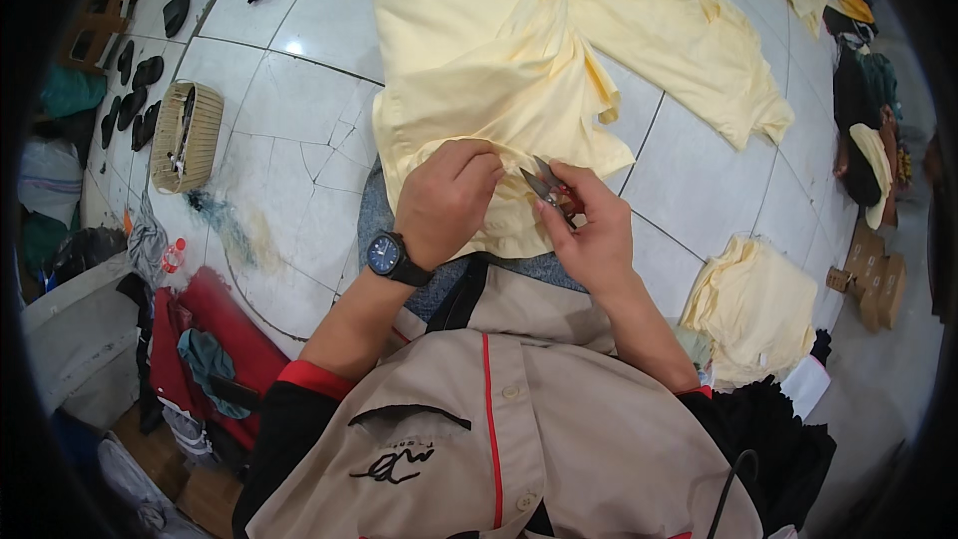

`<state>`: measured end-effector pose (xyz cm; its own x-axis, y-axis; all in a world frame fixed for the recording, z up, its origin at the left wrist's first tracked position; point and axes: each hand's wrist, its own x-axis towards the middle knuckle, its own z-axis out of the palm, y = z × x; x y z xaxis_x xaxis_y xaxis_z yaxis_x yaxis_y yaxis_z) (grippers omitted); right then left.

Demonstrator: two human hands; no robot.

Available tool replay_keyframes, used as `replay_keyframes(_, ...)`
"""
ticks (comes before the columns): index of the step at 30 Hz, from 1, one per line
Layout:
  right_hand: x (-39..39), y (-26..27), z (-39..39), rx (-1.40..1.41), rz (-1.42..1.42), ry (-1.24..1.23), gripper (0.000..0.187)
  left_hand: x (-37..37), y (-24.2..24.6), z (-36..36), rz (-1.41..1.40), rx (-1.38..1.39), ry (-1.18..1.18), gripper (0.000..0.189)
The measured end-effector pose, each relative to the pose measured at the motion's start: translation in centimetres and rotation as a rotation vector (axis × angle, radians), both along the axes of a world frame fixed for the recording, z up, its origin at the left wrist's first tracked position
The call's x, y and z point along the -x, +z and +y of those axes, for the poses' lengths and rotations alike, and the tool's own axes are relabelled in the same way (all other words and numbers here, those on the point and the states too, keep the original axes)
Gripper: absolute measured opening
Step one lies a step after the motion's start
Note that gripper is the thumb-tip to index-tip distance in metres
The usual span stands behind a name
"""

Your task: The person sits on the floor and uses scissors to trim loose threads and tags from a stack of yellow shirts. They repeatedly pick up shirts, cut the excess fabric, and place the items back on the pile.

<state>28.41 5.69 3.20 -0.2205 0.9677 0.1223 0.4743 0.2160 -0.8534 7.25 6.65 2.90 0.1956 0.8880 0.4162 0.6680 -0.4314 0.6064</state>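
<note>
Across my lap lies a pale yellow garment (pixel 464 45), bunched and folded. My left hand (pixel 453 191) pinches an edge of its cloth, fingers closed on the fabric. In my right hand (pixel 595 221) is a pair of thread snips (pixel 550 191) with dark pointed blades and red on the handle. The blade tips are apart and point toward the cloth edge beside my left fingers; whether they touch a thread is too small to tell. A black watch (pixel 389 256) sits on my left wrist.
More yellow garments (pixel 666 37) spread over the tiled floor (pixel 299 90) ahead to the right. A folded yellow pile (pixel 752 299) lies at my right, near black cloth (pixel 778 442). At left stand a woven basket (pixel 187 138), several sandals (pixel 133 105) and a plastic bottle (pixel 174 256).
</note>
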Motion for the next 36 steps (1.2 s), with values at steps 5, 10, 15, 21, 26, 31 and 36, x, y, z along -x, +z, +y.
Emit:
replay_keyframes(5, 0.9, 1.5, -0.3, -0.236, -0.389, 0.095, 0.042, 0.4, 0.0, 0.1, -0.024, 0.023, -0.045, 0.015)
replay_keyframes(10, 1.6, 1.3, -0.1, -0.381, -0.523, 0.157, 0.043, 0.5, 0.0, 0.2, -0.024, -0.018, -0.064, 0.015)
replay_keyframes(15, 2.5, 1.2, -0.1, -0.430, -0.595, 0.156, 0.044, 0.6, -0.2, 0.0, -0.030, -0.037, -0.058, 0.017)
replay_keyframes(21, 1.5, 1.6, 0.2, -0.323, -0.277, 0.068, 0.043, 3.4, 0.8, -2.4, -0.207, -0.025, 0.061, 0.017)
replay_keyframes(26, 0.1, 2.0, 1.5, -0.032, -0.154, -0.024, 0.040, 19.4, -3.0, -7.2, -0.153, 0.071, 0.731, 0.016)
replay_keyframes(31, 2.4, 6.1, 6.3, 0.258, 0.662, 0.259, 0.052, 17.3, 0.6, -9.1, 0.466, -0.167, 0.809, 0.036)
replay_keyframes(36, 1.0, 10.0, 7.8, 0.328, 0.741, 0.286, 0.053, 0.4, 3.4, -6.5, 0.017, -0.036, -0.176, 0.029)
